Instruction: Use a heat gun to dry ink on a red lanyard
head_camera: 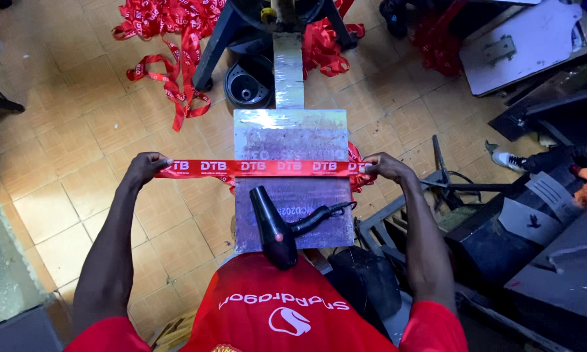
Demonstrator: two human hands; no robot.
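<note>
in the head view, two hands are counted, one red ribbon stretched between them, one black hair dryer and one grey counter plate. the left hand (146, 167) is seen at nine o'clock of the plate, its fingers curled and pinched on the left end of the stretched ribbon (261, 168). the right hand (386, 167) is seen at three o'clock, closed in a pinch on the right end of the same ribbon. the ribbon is held taut and level across the upper part of the counter (292, 140), just above or on its surface; which of the two cannot be told. white lettering is repeated along its length.

the hair dryer (275, 228) is laid on the counter at six o'clock of the ribbon, nozzle toward eleven o'clock, handle toward three o'clock, apart from both hands. a narrow grey arm (288, 70) is joined to the plate at twelve o'clock.

two loose heaps of red ribbon are seen on the tiled floor (65, 163): one heap (169, 39) at eleven o'clock, another heap (322, 45) at one o'clock. a round black container (249, 81) is stood on the floor at eleven o'clock of the plate; its contents cannot be made out. a red shirt (274, 309) is worn at six o'clock.
</note>
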